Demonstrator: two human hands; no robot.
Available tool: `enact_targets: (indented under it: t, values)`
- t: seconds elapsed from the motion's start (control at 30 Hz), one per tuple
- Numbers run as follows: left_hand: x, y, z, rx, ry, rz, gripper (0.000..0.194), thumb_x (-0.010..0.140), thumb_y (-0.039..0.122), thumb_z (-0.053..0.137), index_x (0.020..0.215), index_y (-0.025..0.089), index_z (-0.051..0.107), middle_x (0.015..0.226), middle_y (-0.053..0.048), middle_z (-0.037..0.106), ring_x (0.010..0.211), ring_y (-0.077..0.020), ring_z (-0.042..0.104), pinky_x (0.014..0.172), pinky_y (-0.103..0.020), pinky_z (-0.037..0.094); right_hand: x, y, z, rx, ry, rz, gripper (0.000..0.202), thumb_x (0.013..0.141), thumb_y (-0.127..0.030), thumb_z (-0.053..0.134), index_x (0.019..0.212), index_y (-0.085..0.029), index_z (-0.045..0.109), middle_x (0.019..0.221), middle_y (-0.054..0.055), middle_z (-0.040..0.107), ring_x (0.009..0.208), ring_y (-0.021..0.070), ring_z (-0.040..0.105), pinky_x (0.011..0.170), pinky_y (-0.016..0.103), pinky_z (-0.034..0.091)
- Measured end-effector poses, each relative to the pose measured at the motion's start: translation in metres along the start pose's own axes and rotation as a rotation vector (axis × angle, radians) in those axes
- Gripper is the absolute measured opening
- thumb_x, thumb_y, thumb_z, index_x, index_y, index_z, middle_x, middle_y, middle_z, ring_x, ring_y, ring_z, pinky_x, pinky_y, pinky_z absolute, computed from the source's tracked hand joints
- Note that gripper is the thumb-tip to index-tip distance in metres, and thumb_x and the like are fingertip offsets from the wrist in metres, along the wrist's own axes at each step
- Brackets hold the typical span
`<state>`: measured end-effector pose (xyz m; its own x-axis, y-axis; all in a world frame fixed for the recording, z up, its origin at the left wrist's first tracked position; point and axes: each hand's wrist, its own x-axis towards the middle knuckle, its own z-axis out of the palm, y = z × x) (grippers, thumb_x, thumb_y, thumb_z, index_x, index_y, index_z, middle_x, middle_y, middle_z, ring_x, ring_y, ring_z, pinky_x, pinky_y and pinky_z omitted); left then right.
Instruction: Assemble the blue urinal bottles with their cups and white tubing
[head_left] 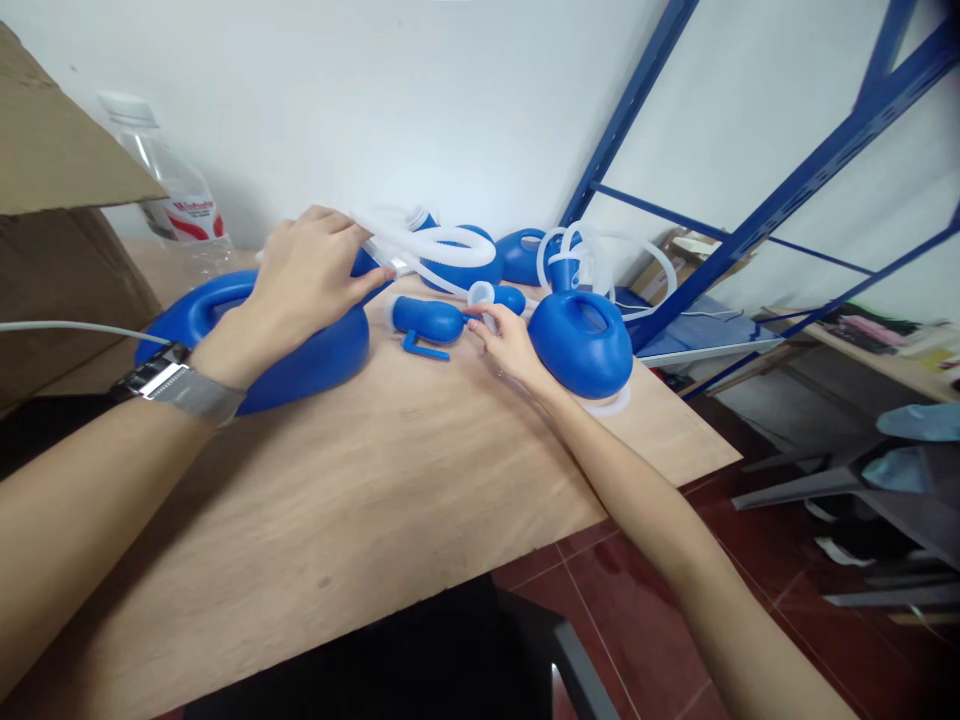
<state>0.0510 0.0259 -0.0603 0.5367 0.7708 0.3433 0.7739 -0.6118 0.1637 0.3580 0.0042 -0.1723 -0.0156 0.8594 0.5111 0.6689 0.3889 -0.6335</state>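
Left forearm (112,530); left hand (311,265) over blue bottle (322,357), grip unclear; small blue piece (431,320) in pinching right hand (510,345)

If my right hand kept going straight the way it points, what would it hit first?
Right hand: likely the small blue, rounded plastic cylinder just ahead; whether they already touch is unclear.

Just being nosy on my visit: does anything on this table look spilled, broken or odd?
Nothing looks spilled or broken. The one untidy spot is the white tubing behind the blue jug to the right of the right hand: it sprawls in loose, uneven loops instead of lying neatly coiled.
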Motion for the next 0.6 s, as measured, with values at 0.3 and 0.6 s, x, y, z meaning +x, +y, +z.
enact_targets:
  t: [0.3, 0.6]
  values:
    - [-0.007, 0.007, -0.001, 0.055, 0.062, -0.06, 0.072, 0.105, 0.065, 0.027, 0.13, 0.016, 0.073, 0.144, -0.022, 0.066, 0.138, -0.0457, 0.044, 0.102, -0.058, 0.039, 0.003, -0.009, -0.029, 0.408, 0.243, 0.106, 0.044, 0.088, -0.068, 0.079, 0.107, -0.028, 0.072, 0.112, 0.005, 0.072, 0.09, 0.0216, 0.07, 0.079, 0.037, 0.063]
    - [0.006, 0.021, -0.029, -0.2, -0.283, 0.103, 0.071, 0.098, 0.073, 0.034, 0.127, 0.029, 0.082, 0.116, -0.008, 0.082, 0.1, -0.0313, 0.074, 0.091, -0.044, 0.055, -0.01, -0.05, -0.011, 0.552, 0.311, -0.063, 0.037, 0.086, -0.062, 0.084, 0.091, -0.03, 0.066, 0.112, 0.005, 0.072, 0.121, 0.0271, 0.069, 0.093, 0.041, 0.066]
